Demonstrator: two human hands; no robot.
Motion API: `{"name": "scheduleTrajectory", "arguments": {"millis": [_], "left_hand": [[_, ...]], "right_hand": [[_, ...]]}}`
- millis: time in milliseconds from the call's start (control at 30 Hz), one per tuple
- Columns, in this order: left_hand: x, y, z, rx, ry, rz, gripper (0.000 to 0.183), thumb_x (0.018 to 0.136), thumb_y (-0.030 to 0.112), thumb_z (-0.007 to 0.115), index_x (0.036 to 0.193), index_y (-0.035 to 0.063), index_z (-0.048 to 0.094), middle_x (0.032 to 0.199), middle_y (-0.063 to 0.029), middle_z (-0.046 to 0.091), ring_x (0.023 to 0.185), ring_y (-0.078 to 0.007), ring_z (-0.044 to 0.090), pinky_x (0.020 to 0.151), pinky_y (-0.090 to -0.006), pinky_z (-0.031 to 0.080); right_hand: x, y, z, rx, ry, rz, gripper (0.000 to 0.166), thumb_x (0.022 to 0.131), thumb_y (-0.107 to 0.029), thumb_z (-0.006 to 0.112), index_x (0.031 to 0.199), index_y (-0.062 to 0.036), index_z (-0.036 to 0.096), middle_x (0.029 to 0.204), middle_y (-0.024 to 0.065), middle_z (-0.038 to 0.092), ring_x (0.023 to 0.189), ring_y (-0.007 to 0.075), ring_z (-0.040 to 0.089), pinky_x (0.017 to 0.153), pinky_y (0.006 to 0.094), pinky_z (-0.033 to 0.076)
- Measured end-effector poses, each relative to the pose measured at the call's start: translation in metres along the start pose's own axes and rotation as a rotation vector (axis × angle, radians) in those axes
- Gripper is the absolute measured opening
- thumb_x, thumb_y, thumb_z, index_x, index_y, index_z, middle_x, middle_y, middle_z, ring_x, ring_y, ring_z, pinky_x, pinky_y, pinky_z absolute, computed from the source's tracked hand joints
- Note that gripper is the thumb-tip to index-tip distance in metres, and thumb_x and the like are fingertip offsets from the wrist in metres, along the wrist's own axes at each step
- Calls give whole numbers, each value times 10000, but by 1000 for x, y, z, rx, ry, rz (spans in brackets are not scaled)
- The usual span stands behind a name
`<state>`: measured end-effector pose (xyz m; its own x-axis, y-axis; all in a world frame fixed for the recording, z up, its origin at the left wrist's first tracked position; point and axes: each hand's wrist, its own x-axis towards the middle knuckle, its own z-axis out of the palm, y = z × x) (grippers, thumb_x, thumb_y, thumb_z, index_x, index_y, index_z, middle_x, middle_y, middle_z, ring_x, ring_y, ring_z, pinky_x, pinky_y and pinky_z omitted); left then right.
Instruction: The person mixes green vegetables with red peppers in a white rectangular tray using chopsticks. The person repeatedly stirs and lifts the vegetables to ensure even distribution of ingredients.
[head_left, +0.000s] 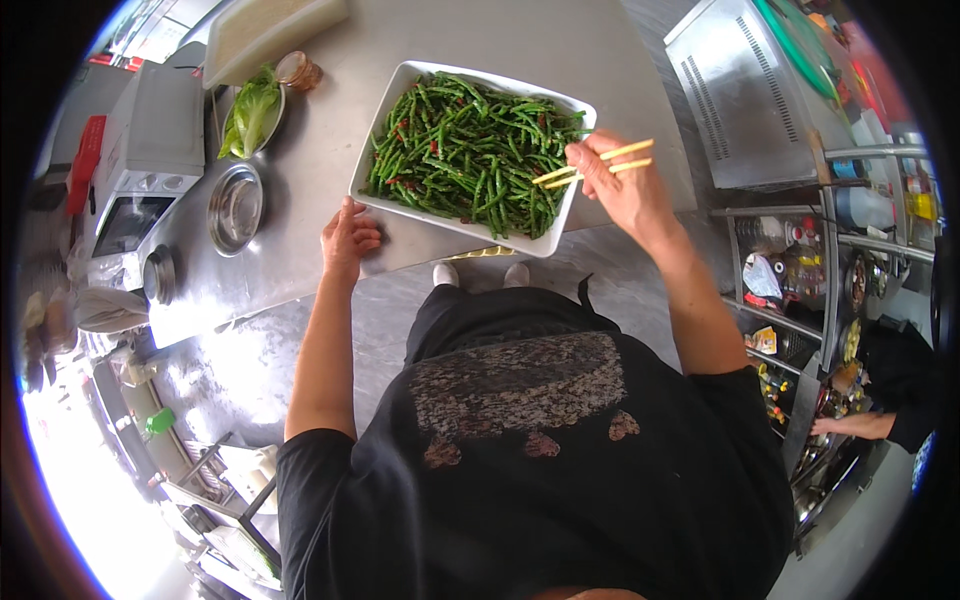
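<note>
A white rectangular tray (450, 212) heaped with green beans (472, 150) and bits of red chilli lies on the stainless steel table before me, its near right corner jutting past the table's edge. My right hand (626, 184) grips a pair of pale chopsticks (630, 166) over the tray's right side. Their tips meet the beans; whether a bean is pinched between them is hard to tell. By the tray's near left corner is my left hand (351, 238), fingers loosely bent and holding nothing. One of its fingertips is at the rim, perhaps touching it.
Left on the steel table (300, 161) are a metal bowl (237, 208), a bowl of lettuce (251, 116), a small jar (298, 71), a pale container (262, 34) and an oven (154, 142). A metal rack (829, 262) with bottles stands right; another person's hand (855, 425) reaches there.
</note>
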<state>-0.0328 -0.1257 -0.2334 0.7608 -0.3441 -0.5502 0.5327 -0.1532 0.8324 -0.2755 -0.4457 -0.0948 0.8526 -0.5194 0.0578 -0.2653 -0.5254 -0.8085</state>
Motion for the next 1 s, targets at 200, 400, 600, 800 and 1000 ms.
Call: {"name": "scheduleTrajectory", "arguments": {"millis": [200,400,600,800,1000], "left_hand": [[3,-1,2,10,-12,-2,560,914,513,627,1082,-19,581,760,-89,614,573,-137,612,484,-234,514],[-2,1,-2,-12,-73,-9,564,913,520,625,1077,-18,583,772,-90,620,580,-134,617,487,-223,502],[0,1,-5,-43,-130,-44,532,943,493,592,1109,-12,567,780,-83,627,592,-133,622,504,-223,514],[4,-2,-13,-131,-195,-40,489,966,458,571,1090,-15,575,796,-82,626,613,-139,625,541,-236,522],[1,-7,-15,-190,-295,-53,465,972,428,573,1084,-23,578,848,-99,634,710,-173,653,632,-279,553]], "right_hand": [[-21,-17,31,164,0,-57,313,953,-212,627,747,14,560,644,107,510,550,243,564,505,383,420],[-2,-27,61,209,160,-248,198,937,-145,648,831,20,620,710,78,553,591,189,532,537,320,426],[18,-35,96,322,62,-167,161,939,-109,642,849,24,627,755,65,568,599,149,540,544,286,435],[7,-46,75,209,-122,-102,194,950,-117,621,828,34,627,698,59,556,557,124,582,497,263,450],[3,-50,55,316,53,3,293,1010,-223,544,896,34,627,713,57,608,556,100,573,507,237,472]]}}
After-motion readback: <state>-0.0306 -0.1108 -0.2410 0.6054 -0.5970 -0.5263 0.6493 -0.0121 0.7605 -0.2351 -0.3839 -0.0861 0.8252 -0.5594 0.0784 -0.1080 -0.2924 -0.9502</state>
